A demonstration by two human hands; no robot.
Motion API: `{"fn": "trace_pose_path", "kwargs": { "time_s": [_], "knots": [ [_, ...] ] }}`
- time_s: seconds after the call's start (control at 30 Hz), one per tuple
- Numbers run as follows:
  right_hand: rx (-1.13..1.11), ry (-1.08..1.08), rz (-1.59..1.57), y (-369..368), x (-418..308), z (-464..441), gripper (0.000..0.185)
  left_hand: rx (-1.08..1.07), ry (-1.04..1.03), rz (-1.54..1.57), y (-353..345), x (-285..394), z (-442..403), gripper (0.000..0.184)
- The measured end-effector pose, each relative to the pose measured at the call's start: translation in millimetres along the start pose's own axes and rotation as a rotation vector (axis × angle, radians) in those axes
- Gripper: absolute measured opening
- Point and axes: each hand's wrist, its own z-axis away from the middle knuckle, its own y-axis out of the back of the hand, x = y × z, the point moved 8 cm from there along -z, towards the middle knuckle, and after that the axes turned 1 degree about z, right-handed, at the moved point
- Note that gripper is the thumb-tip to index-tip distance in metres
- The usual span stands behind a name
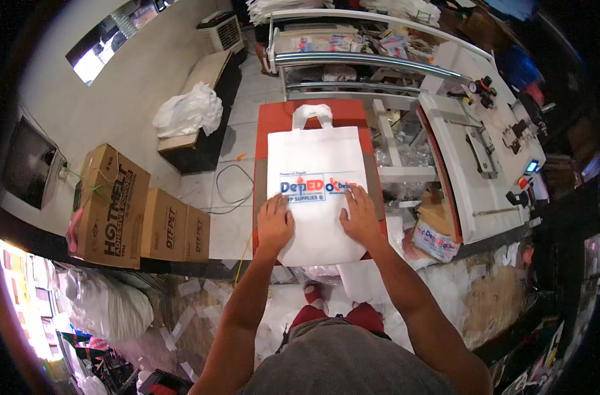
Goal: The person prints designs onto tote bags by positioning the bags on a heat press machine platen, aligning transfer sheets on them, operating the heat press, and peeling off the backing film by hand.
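On the red board (269, 122), the white bag (316, 155) lay flat in front of you, its long axis running from the near edge toward the far edge. Its looped handle (326, 117) pointed away from you, toward the middle of the board's far edge, and its bottom end came down to the near edge. Strips of the board showed along the left and right edges, brownish beside the bag's middle and red at the far corners. The blue and red print (304, 188) ran crosswise over the bag, its letters upright to you.

Your left hand (275, 222) rested palm down on the bag's left side, its fingers pointing away from you and reaching the print's left end. Your right hand (360, 217) rested palm down on the right side, fingertips at the print's right end. Both hands were open, clamped on nothing, and apart, with the bag's bare lower middle between them.

Right of the board stood the white press machine (474, 197), with a lit display (531, 166) near its right side. Well to the left stood cardboard boxes (115, 204), and beyond them a white plastic bundle (189, 110) lay on a bench (181, 141).
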Motion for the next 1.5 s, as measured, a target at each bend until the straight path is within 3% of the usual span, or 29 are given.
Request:
{"fn": "trace_pose_path", "kwargs": {
  "time_s": [0.3,0.43,0.5,0.57,0.6,0.63,0.67,0.7,0.77,0.8,0.83,0.87,0.9,0.93,0.97,1.0,1.03,1.07,1.1,1.17,1.2,1.27,1.3,1.37,1.4,1.5],
  "knots": [
    [-0.005,-0.030,-0.028,-1,2,1,0.056,-0.028,0.018,-0.007,3,6,-1,0.043],
    [0.048,-0.033,-0.108,14,7,0,0.055,0.069,0.052,0.086,11,-6,4,0.041],
    [0.299,0.009,-0.131,65,16,6,0.049,0.154,0.101,0.176,27,-23,8,0.039],
    [0.333,-0.054,-0.133,125,45,23,0.042,0.261,0.274,0.271,62,-50,31,0.034],
    [0.408,-0.169,-0.060,166,61,37,0.037,0.274,0.356,0.270,76,-62,46,0.031],
    [0.412,-0.148,0.078,198,92,51,0.032,0.287,0.436,0.271,87,-75,65,0.029],
    [0.510,-0.316,-0.146,226,144,71,0.028,0.294,0.501,0.253,95,-90,88,0.028],
    [0.603,-0.370,0.171,263,174,88,0.025,0.301,0.565,0.236,99,-106,114,0.026],
    [0.656,-0.467,0.431,318,259,121,0.027,0.288,0.512,-0.051,109,-125,161,0.020],
    [0.569,-0.480,0.652,331,281,125,0.038,0.248,0.530,-0.060,107,-139,189,0.016],
    [0.467,-0.662,0.730,337,301,129,0.052,0.210,0.550,-0.072,106,-145,215,0.013],
    [0.336,-0.770,0.785,333,344,139,0.063,0.119,0.648,-0.065,104,-150,237,0.009],
    [0.189,-0.896,0.685,333,336,131,0.068,0.031,0.747,-0.057,102,-154,262,0.007],
    [0.156,-0.692,0.755,319,402,140,0.071,0.036,0.794,-0.064,93,-167,300,0.008],
    [0.259,-0.784,0.654,322,413,139,0.071,0.045,0.841,-0.071,74,-190,344,0.008],
    [0.227,-0.820,0.654,325,417,131,0.066,0.000,0.763,-0.133,59,-199,379,0.009],
    [0.188,-0.986,0.485,336,369,111,0.056,-0.048,0.686,-0.195,49,-202,408,0.010],
    [0.260,-0.828,0.675,326,458,129,0.044,-0.196,0.751,-0.100,38,-207,433,0.012],
    [0.174,-0.894,0.626,328,441,122,0.038,-0.347,0.810,0.002,24,-210,462,0.015],
    [0.231,-0.819,0.671,329,426,118,0.037,-0.832,0.695,-0.007,-29,-227,528,0.026],
    [0.223,-0.858,0.670,331,414,118,0.038,-0.813,0.702,-0.006,-25,-225,527,0.026],
    [0.221,-0.885,0.665,327,398,116,0.039,-1.190,0.293,-0.197,-25,-186,528,0.036],
    [0.277,-0.819,0.701,323,386,115,0.040,-1.181,0.298,-0.200,-29,-192,541,0.036],
    [0.335,-0.758,0.732,315,366,114,0.040,-0.924,0.728,-0.007,-34,-222,569,0.038],
    [0.350,-0.738,0.703,307,355,112,0.041,-0.930,0.817,-0.007,-35,-230,571,0.040],
    [0.361,-0.667,0.601,289,286,99,0.042,-1.090,0.660,-0.079,-43,-228,546,0.042]
  ]
}}
